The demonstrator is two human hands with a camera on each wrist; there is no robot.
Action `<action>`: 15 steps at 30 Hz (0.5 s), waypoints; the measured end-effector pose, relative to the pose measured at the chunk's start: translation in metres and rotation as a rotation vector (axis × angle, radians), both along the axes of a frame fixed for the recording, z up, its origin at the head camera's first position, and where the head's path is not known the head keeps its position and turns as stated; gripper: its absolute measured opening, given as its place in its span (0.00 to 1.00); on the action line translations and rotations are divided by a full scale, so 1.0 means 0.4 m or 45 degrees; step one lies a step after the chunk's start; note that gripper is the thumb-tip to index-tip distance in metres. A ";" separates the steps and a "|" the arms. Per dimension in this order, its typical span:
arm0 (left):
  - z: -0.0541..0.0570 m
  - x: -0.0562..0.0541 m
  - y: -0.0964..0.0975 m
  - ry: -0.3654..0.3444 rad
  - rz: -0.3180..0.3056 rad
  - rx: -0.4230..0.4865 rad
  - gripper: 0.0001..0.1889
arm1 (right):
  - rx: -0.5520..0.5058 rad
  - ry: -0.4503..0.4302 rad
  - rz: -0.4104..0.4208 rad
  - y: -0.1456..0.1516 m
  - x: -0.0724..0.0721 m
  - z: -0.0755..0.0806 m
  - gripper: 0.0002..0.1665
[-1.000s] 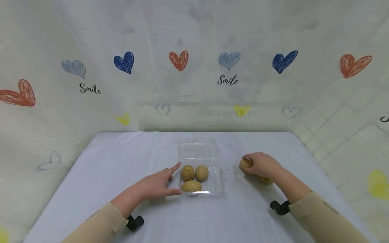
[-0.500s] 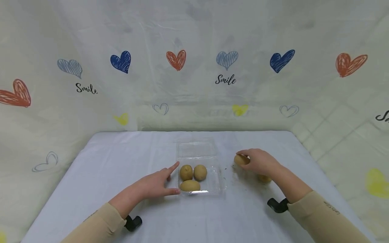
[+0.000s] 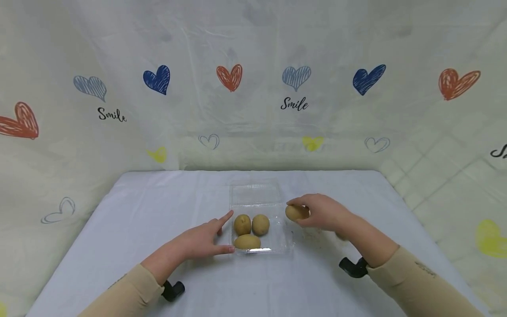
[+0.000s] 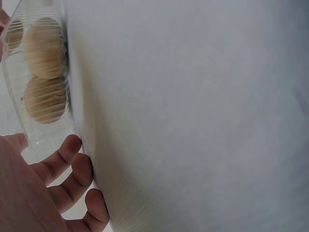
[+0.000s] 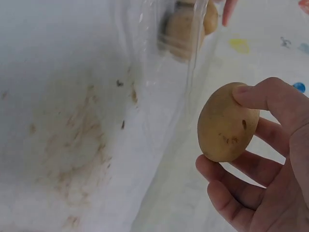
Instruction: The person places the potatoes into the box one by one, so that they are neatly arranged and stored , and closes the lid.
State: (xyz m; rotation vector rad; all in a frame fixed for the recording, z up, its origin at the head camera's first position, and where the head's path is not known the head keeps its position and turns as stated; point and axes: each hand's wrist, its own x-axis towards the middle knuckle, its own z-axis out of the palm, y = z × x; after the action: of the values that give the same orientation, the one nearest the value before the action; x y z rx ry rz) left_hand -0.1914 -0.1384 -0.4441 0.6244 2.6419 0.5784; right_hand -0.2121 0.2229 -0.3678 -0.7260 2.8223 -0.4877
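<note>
Between thumb and fingers my right hand (image 3: 322, 212) grips a tan potato (image 3: 296, 213), held up at the right side of a clear plastic clamshell box (image 3: 279, 235). Dark specks mark this potato's skin in the right wrist view. The box has its lid (image 3: 255, 193) folded back and holds three potatoes: one at back left (image 3: 242, 225), one beside it (image 3: 260, 225), and a long one (image 3: 247, 242) in front. At the box's left edge, my left hand (image 3: 203, 240) has index finger and thumb stretched out against the side, other fingers loosely bent.
One more potato (image 3: 340, 236) lies mostly hidden behind my right forearm. Brown dirt (image 5: 87, 140) and crumbs stain the white tablecloth (image 3: 166, 198) right of the box. A curtain (image 3: 253, 39) printed with hearts hangs behind the table.
My right hand has lifted the potato off the dirty patch and carried it left to the box's right edge. The left hand stays at the box.
</note>
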 end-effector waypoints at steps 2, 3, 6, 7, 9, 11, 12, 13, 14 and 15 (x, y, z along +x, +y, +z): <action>-0.002 0.000 0.000 -0.001 0.003 -0.011 0.57 | 0.007 0.021 0.048 -0.018 0.007 0.004 0.28; -0.004 0.000 -0.001 -0.001 0.004 -0.011 0.57 | 0.012 0.033 0.068 -0.026 0.011 0.005 0.27; -0.003 0.002 -0.001 0.004 0.004 -0.011 0.56 | 0.026 0.050 0.119 -0.048 0.018 0.007 0.27; -0.002 0.003 0.000 0.006 0.003 -0.006 0.56 | 0.036 0.055 0.132 -0.055 0.019 0.007 0.26; -0.001 0.004 0.000 0.008 0.001 0.001 0.56 | 0.053 0.062 0.156 -0.067 0.022 0.006 0.26; 0.000 0.004 0.000 0.011 -0.002 0.001 0.56 | 0.072 0.069 0.181 -0.078 0.024 0.006 0.25; 0.000 0.003 0.000 0.010 -0.001 0.000 0.56 | 0.082 0.073 0.189 -0.084 0.025 0.004 0.25; 0.000 0.003 0.000 0.011 0.001 0.000 0.56 | 0.093 0.077 0.201 -0.089 0.025 0.002 0.25; -0.001 0.003 -0.001 0.010 0.002 -0.001 0.56 | 0.102 0.077 0.210 -0.094 0.026 0.001 0.24; -0.001 0.002 -0.001 0.010 0.003 -0.001 0.56 | 0.112 0.079 0.224 -0.099 0.026 -0.002 0.24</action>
State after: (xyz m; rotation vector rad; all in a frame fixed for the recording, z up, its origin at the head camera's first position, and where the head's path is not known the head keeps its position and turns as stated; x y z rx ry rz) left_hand -0.1905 -0.1388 -0.4444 0.6245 2.6505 0.5769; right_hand -0.2016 0.1831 -0.3685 -0.9753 2.7815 -0.3148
